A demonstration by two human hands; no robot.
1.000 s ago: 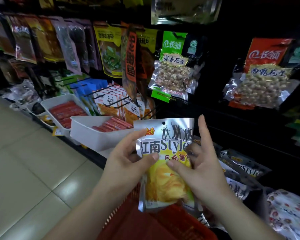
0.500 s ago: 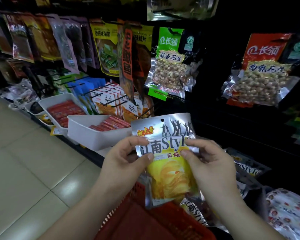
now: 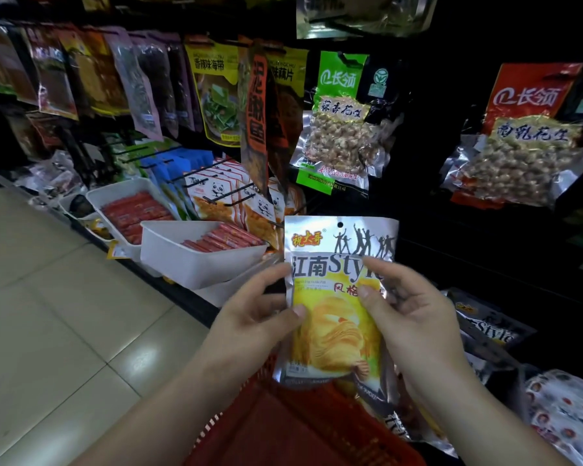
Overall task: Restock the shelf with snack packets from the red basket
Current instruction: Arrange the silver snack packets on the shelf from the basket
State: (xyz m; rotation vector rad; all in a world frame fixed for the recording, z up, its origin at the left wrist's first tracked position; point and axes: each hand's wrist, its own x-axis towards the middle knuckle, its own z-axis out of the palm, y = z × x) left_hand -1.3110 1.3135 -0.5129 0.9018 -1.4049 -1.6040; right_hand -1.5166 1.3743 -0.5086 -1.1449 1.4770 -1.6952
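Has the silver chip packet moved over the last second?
Yes. The chip packet has risen slightly: its top edge now sits closer to the green peanut pack hanging above.

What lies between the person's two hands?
The silver-and-yellow chip packet, held at its edges by the left hand and the right hand, as the head view shows.

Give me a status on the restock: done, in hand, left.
Done: matching silver packets lie stocked at lower right; who placed them isn't shown. In hand: left hand and right hand hold one chip packet upright above the red basket. Left: shelving it, plus at least one spare packet at the basket's edge.
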